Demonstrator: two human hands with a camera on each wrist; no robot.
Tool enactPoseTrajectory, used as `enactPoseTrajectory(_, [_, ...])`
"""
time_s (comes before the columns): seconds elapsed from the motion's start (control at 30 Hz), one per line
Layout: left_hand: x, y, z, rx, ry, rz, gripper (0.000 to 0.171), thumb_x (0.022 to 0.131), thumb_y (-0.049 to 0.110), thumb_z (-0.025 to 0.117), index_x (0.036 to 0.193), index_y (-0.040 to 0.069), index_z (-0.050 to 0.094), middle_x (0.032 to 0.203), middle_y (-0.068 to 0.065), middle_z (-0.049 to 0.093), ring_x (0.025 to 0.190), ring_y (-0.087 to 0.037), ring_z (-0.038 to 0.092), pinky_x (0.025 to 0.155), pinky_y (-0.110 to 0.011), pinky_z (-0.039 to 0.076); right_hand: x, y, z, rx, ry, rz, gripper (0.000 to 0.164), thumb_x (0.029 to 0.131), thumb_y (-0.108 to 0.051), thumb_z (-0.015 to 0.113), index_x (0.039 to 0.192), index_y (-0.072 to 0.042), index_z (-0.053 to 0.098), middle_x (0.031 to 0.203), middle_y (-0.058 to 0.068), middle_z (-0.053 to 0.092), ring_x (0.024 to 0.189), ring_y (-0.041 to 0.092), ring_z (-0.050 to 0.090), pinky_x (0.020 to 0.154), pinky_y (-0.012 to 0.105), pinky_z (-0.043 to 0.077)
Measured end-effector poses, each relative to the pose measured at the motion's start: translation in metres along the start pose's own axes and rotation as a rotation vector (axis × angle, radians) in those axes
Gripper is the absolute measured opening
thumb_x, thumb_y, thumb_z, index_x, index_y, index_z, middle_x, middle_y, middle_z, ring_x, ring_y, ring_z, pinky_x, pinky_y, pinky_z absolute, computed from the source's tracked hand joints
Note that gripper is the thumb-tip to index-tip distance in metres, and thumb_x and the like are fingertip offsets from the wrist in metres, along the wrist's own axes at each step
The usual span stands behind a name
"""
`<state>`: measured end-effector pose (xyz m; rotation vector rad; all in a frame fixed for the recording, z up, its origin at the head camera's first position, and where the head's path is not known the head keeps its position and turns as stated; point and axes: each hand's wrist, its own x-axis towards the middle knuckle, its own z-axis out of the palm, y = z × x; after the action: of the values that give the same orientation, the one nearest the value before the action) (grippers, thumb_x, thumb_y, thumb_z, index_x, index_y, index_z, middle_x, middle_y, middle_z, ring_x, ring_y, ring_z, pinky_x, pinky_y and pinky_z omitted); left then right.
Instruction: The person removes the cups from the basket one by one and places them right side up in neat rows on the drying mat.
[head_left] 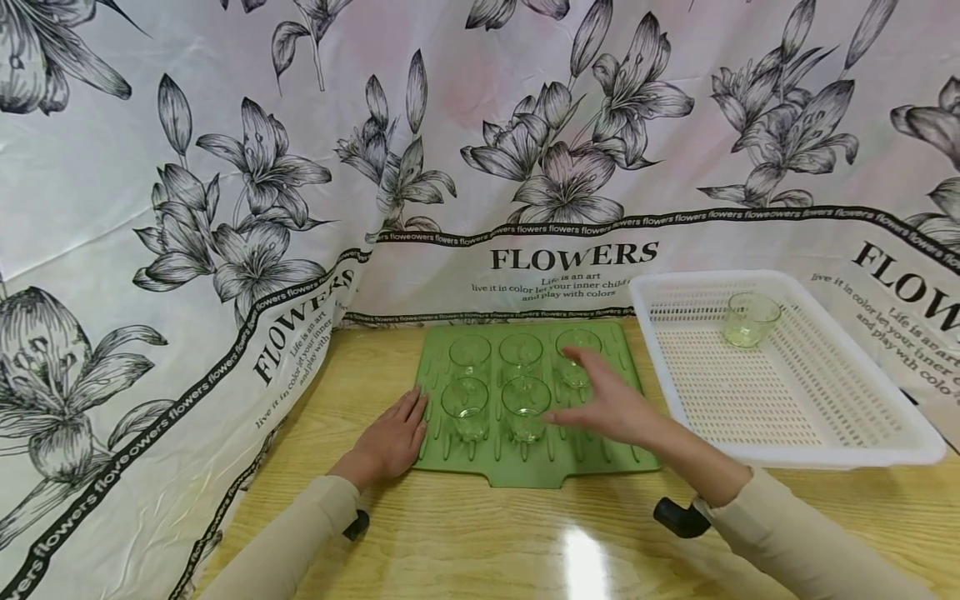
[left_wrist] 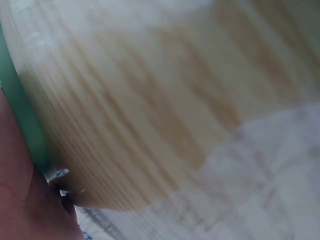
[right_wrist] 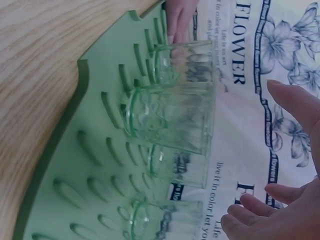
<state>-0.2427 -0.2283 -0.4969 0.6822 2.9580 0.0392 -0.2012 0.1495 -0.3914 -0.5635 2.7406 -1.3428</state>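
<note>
Several clear drinking glasses stand on a green ridged drying mat (head_left: 457, 462), three in the back row and two in front. The front ones are a left glass (head_left: 471, 408) and a middle glass (head_left: 526, 410). My left hand (head_left: 393, 437) rests flat at the mat's left edge, fingertips on its border. Above the mat's right part is my right hand (head_left: 611, 408), thumb and fingers spread apart, nothing between them. It overlaps the back right glass (head_left: 579, 343) in the head view. In the right wrist view the right fingers (right_wrist: 250, 215) are apart from the glasses.
A white plastic basket (head_left: 678, 392) stands right of the mat, with one glass (head_left: 750, 319) inside at its back. The wooden table (head_left: 480, 542) runs in front. A flower-printed cloth (head_left: 420, 275) hangs behind and along the left side.
</note>
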Motion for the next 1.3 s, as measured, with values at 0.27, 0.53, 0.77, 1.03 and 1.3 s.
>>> enactPoseTrajectory(0.27, [0.002,-0.003,0.006,-0.008,-0.004,-0.005,0.059,0.114,0.035,0.025,0.164,0.004,0.020,0.171,-0.014,0.011,0.157,-0.032,0.015,0.126,-0.046,0.023,-0.013,-0.008,-0.016,-0.053,-0.011,-0.032,0.109,0.080,-0.043,0.087,0.159,0.000,0.026,0.160,0.027,0.031,0.143,0.051,0.035,0.113,0.071,0.030])
enactPoseTrajectory(0.53, [0.001,-0.004,0.005,0.002,0.005,0.000,0.059,0.114,0.036,0.024,0.164,0.004,0.020,0.171,-0.014,0.011,0.157,-0.032,0.015,0.126,-0.045,0.022,-0.018,-0.011,-0.037,-0.135,-0.009,-0.043,0.111,0.079,-0.049,0.086,0.160,-0.001,0.026,0.157,0.028,0.035,0.141,0.052,0.036,0.110,0.074,0.031])
enactPoseTrajectory(0.77, [0.000,-0.003,0.003,0.007,0.004,0.008,0.059,0.114,0.035,0.023,0.163,0.003,0.020,0.171,-0.015,0.011,0.157,-0.032,0.015,0.126,-0.045,0.022,-0.020,-0.007,-0.055,-0.186,-0.020,-0.062,0.110,0.080,-0.048,0.087,0.159,0.001,0.027,0.159,0.028,0.034,0.143,0.051,0.034,0.111,0.074,0.029])
enactPoseTrajectory(1.03, [0.002,-0.005,0.007,-0.002,-0.002,0.001,0.059,0.114,0.036,0.024,0.164,0.005,0.019,0.171,-0.014,0.009,0.157,-0.032,0.014,0.126,-0.045,0.022,-0.026,-0.006,-0.078,-0.252,-0.027,-0.096,0.093,0.085,-0.040,0.084,0.154,0.001,0.037,0.154,0.028,0.040,0.141,0.051,0.037,0.112,0.073,0.029])
enactPoseTrajectory(1.3, [0.003,-0.006,0.008,0.028,0.000,-0.003,0.059,0.114,0.037,0.021,0.164,0.005,0.018,0.172,-0.013,0.009,0.157,-0.031,0.014,0.126,-0.045,0.022,-0.026,0.000,-0.105,-0.331,0.007,-0.094,0.078,0.090,-0.030,0.081,0.149,0.004,0.043,0.149,0.029,0.046,0.137,0.051,0.041,0.111,0.071,0.032])
